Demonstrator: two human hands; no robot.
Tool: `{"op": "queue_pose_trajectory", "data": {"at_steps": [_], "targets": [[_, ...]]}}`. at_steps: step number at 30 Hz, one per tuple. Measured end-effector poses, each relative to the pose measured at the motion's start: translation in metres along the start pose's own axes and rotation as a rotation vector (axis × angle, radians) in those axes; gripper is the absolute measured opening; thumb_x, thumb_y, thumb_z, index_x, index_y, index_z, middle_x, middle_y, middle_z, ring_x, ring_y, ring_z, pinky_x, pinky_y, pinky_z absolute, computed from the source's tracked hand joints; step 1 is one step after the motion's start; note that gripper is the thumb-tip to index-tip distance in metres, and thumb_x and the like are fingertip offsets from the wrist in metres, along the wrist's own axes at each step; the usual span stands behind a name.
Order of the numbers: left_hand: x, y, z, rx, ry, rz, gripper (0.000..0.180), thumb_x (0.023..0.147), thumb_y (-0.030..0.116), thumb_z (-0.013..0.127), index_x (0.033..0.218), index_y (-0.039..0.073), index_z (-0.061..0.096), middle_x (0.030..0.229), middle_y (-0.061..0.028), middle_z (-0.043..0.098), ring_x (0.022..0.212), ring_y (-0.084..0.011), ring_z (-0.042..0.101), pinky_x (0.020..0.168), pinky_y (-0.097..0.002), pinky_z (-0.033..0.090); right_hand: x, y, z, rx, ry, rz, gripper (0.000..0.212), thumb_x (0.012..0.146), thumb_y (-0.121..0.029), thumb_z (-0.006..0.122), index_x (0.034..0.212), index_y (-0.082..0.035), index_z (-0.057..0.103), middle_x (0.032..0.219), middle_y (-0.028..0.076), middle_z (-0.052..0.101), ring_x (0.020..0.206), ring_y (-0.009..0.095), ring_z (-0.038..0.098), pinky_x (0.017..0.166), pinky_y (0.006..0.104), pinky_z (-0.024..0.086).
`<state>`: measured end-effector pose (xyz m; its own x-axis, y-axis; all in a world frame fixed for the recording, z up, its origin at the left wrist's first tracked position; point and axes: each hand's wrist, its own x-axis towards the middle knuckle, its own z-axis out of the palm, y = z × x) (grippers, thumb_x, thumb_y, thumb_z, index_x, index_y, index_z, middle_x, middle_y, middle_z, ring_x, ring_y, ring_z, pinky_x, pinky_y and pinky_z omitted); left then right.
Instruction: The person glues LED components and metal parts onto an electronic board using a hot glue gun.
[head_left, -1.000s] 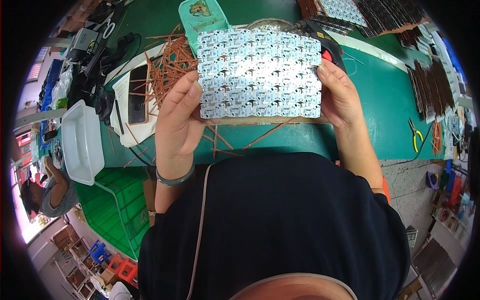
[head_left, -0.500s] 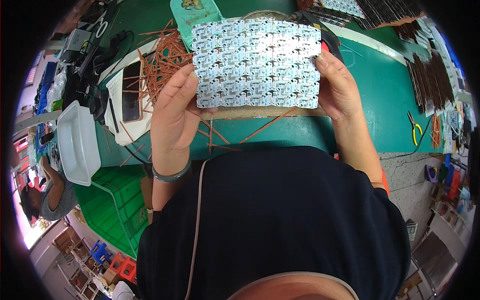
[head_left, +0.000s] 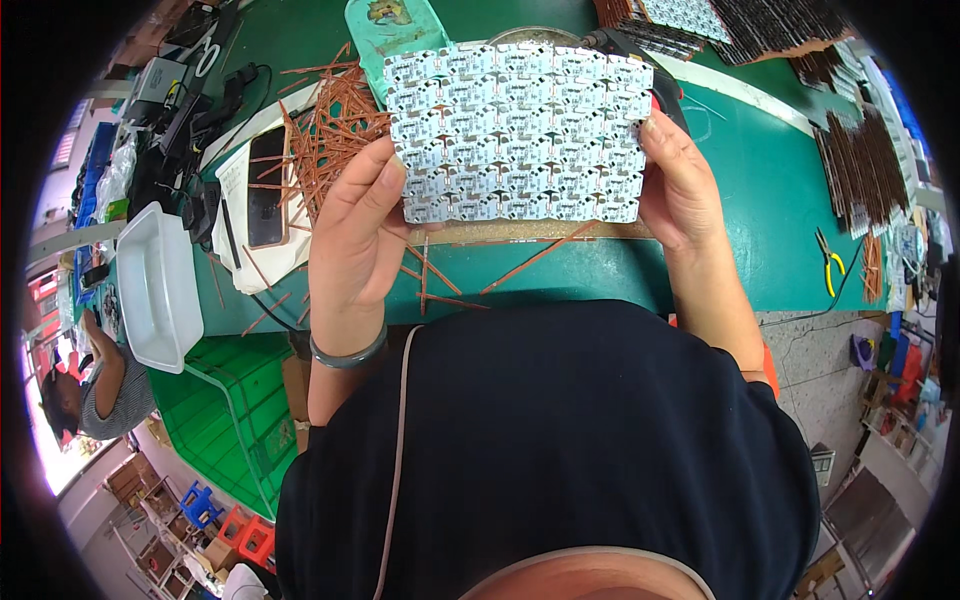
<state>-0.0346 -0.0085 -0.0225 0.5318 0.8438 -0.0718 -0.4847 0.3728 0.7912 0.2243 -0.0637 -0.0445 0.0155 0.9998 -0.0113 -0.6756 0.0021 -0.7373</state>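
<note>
Facing up, the silver board (head_left: 520,135) stretches longways between left hand (head_left: 352,225) and right hand (head_left: 685,190), both pinching it (thumbs (head_left: 388,180) showing).

Green table (head_left: 765,200), speckled grey floor (head_left: 825,375)

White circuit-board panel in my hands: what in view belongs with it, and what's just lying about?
Likely the job:
white rectangular circuit-board panel, held by left hand and right hand
similar stacked panels

Apparently lying about:
black rectangular phone
yellow-handled pliers
white plastic tub
</note>
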Motion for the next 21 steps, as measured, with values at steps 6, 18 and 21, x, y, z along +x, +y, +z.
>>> {"op": "queue_pose_trajectory", "data": {"at_steps": [6, 18, 21], "targets": [[-0.001, 0.001, 0.002, 0.009, -0.005, -0.014, 0.032, 0.092, 0.012, 0.045, 0.120, -0.003, 0.044, 0.102, -0.0102, 0.061, 0.082, -0.0149, 0.061, 0.062, -0.0263, 0.050, -0.001, -0.001, 0.002, 0.054, -0.004, 0.031, 0.029, 0.087, -0.018, 0.055, 0.108, 0.001, 0.055, 0.102, 0.008, 0.061, 0.095, 0.014, 0.058, 0.085, 0.0268, 0.045], [-0.009, -0.007, 0.022, 0.056, 0.065, -0.087, 0.036, 0.084, 0.003, 0.049, 0.119, -0.005, 0.044, 0.109, -0.0143, 0.057, 0.096, -0.0223, 0.058, 0.084, -0.0346, 0.047, -0.007, 0.003, 0.005, -0.408, 0.040, 0.014, 0.013, 0.087, -0.015, 0.056, 0.087, -0.003, 0.058, 0.071, -0.005, 0.052, 0.061, 0.001, 0.046, 0.054, 0.0156, 0.037], [-0.002, -0.006, 0.022, 0.027, 0.034, -0.115, 0.035, 0.084, 0.004, 0.050, 0.117, -0.005, 0.046, 0.108, -0.0143, 0.057, 0.095, -0.0215, 0.058, 0.084, -0.0350, 0.047, -0.008, -0.006, -0.004, -0.478, 0.046, 0.008, 0.015, 0.087, -0.016, 0.056, 0.091, -0.002, 0.059, 0.073, -0.002, 0.056, 0.061, 0.002, 0.048, 0.053, 0.0170, 0.039]]}}
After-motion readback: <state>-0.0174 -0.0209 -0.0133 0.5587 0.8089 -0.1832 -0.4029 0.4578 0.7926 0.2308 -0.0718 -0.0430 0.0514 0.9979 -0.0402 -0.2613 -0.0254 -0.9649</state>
